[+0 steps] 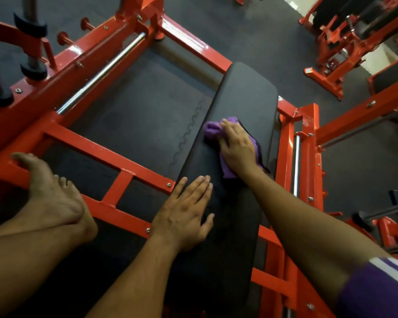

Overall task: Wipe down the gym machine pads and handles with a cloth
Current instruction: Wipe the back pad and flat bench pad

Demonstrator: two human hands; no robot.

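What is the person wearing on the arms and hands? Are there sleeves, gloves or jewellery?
Both forearms are bare. The left hand and the right hand have no gloves, rings or watch that I can see. At the right shoulder there is a short purple sleeve with white stripes.

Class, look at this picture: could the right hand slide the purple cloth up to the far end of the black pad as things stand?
Probably yes: the right hand already presses the cloth on the pad, and nothing lies ahead.

Right hand [237, 149] presses purple cloth [213, 130] on black pad [244, 92]; left hand [186, 214] lies flat.
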